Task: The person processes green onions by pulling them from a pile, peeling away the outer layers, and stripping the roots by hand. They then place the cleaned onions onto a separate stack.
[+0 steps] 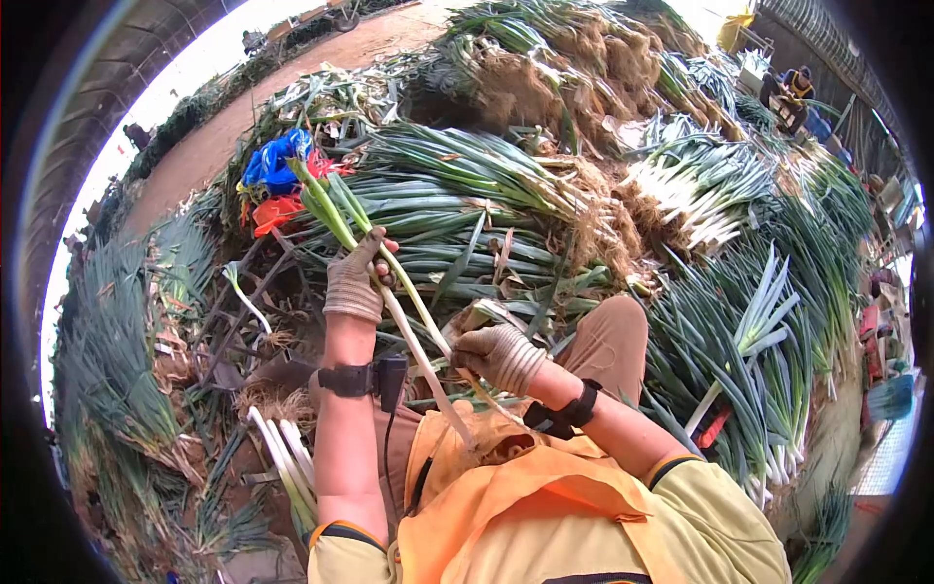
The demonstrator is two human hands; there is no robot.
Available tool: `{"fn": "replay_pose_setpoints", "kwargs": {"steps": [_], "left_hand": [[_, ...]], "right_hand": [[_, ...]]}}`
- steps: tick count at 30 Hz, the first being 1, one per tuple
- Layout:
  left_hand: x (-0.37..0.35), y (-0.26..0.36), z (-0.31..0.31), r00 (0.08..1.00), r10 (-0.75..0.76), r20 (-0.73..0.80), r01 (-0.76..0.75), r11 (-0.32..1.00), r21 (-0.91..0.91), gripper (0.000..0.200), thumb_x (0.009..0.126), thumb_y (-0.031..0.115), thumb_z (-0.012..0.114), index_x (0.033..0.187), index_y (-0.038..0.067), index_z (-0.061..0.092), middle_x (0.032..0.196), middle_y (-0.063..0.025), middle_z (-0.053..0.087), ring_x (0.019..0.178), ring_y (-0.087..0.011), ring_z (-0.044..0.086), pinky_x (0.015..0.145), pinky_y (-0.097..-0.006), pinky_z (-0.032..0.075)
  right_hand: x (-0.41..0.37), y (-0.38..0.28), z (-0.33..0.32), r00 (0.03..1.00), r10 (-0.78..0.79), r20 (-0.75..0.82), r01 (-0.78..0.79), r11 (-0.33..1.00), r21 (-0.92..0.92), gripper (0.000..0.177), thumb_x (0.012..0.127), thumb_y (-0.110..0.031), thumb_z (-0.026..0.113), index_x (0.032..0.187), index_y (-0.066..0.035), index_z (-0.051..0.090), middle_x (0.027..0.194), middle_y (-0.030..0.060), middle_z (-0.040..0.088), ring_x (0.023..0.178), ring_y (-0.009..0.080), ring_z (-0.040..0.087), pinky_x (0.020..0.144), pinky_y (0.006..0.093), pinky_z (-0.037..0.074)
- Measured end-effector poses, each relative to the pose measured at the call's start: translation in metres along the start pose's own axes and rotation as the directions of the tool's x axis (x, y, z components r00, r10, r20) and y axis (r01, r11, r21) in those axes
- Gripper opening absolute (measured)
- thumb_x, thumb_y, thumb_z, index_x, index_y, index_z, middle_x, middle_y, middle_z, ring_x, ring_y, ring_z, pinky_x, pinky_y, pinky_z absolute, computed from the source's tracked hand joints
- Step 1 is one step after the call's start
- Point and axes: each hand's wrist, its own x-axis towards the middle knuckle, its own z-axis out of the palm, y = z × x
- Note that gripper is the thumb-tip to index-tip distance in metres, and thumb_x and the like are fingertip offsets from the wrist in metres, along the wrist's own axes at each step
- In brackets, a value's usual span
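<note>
My left hand [358, 277], in a striped work glove, is closed around a long green onion [413, 341]. Its green leaves point up and to the left, and its white stalk slopes down toward my orange apron [555, 487]. A pale green strip [418, 307] runs apart from the stalk to my right hand [501, 357]. The gloved fingers of that hand are pinched on the strip's lower end. Whether the strip is still joined to the onion under my left fingers is hidden. Behind my hands lies a heap of unpeeled green onions [457, 185] with brown roots.
White-stalked onions [696, 190] are piled at the back right, and more [764, 360] lie at my right. Several clean stalks [285, 457] rest at lower left. Blue and red plastic ties [277, 165] hang beyond my left hand. Another person [798, 86] is far back right.
</note>
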Motion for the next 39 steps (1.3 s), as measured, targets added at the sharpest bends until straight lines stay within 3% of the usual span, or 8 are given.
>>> {"fn": "replay_pose_setpoints", "kwargs": {"steps": [4,13,23,30,32,34,36,39], "left_hand": [[-0.001,0.001,0.001,0.993,0.012,0.118,0.0,0.994,-0.106,0.023,0.076,0.02,0.065,0.089,0.003,0.057,0.07,-0.0056,0.059,0.047,-0.0046,0.048,0.04,-0.0164,0.037],[0.009,-0.01,-0.005,0.953,0.053,0.299,0.005,0.981,-0.191,0.028,0.083,0.022,0.057,0.101,0.002,0.052,0.075,-0.0035,0.058,0.049,-0.0031,0.047,0.043,-0.0153,0.036],[0.027,0.019,-0.022,0.984,0.125,0.131,-0.1,0.979,-0.178,0.021,0.081,0.019,0.06,0.095,0.004,0.055,0.071,-0.0052,0.059,0.048,-0.0041,0.046,0.042,-0.0157,0.036],[0.019,0.071,-0.028,0.98,0.188,-0.068,-0.197,0.969,-0.149,0.014,0.077,0.016,0.064,0.081,0.008,0.053,0.067,-0.0084,0.059,0.042,-0.0064,0.047,0.036,-0.0174,0.034],[0.014,0.064,-0.021,0.983,0.162,-0.086,-0.171,0.979,-0.11,0.015,0.076,0.016,0.065,0.08,0.007,0.053,0.066,-0.009,0.058,0.042,-0.0071,0.046,0.035,-0.0183,0.034],[0.017,0.044,-0.024,0.987,0.072,-0.145,-0.085,0.993,-0.085,0.017,0.075,0.013,0.066,0.078,0.004,0.052,0.062,-0.0088,0.057,0.04,-0.0077,0.045,0.035,-0.019,0.034],[0.017,0.023,-0.022,0.98,0.056,-0.19,-0.061,0.998,-0.019,0.018,0.075,0.016,0.067,0.078,0.004,0.053,0.062,-0.006,0.056,0.04,-0.0062,0.044,0.034,-0.0194,0.034],[0.015,0.007,-0.016,0.961,0.054,-0.272,-0.047,0.998,0.029,0.02,0.071,0.014,0.07,0.077,0.006,0.052,0.062,-0.0058,0.057,0.04,-0.0063,0.044,0.034,-0.0202,0.033]], "right_hand": [[-0.006,0.002,0.001,0.956,0.278,0.09,-0.28,0.784,0.555,0.014,0.081,-0.014,0.058,0.086,-0.002,0.062,0.065,-0.0004,0.058,0.059,0.008,0.052,0.054,0.025,0.044],[-0.01,0.001,0.007,0.882,0.405,0.241,-0.436,0.508,0.743,0.019,0.081,-0.015,0.058,0.092,0.0,0.062,0.073,-0.0008,0.059,0.062,0.0065,0.051,0.057,0.0234,0.044],[-0.056,0.09,0.024,0.863,0.302,0.405,-0.272,0.953,-0.131,0.017,0.078,-0.011,0.054,0.091,-0.005,0.061,0.077,0.0114,0.063,0.064,0.0166,0.056,0.06,0.0301,0.046],[-0.055,0.112,0.008,0.621,0.705,0.343,-0.232,0.583,-0.779,0.031,0.075,-0.026,0.062,0.093,-0.002,0.061,0.081,0.0105,0.064,0.073,0.0246,0.061,0.065,0.033,0.047],[-0.042,0.114,0.008,0.755,0.539,0.374,-0.546,0.832,-0.098,0.034,0.075,-0.018,0.061,0.106,-0.004,0.057,0.093,0.0114,0.062,0.086,0.022,0.059,0.073,0.0301,0.046],[-0.023,0.08,0.001,0.92,0.215,0.327,-0.365,0.772,0.52,0.039,0.078,-0.016,0.061,0.114,-0.005,0.052,0.099,0.0069,0.061,0.092,0.0155,0.056,0.078,0.0265,0.044],[-0.016,0.029,-0.005,0.911,0.207,0.356,-0.412,0.454,0.79,0.041,0.079,-0.015,0.06,0.117,-0.003,0.05,0.104,0.0039,0.058,0.093,0.0109,0.052,0.082,0.0251,0.042],[-0.015,0.022,0.024,0.887,0.349,0.303,-0.455,0.547,0.702,0.041,0.073,-0.011,0.066,0.109,0.002,0.054,0.099,0.0058,0.06,0.084,0.01,0.055,0.076,0.0244,0.046]]}}
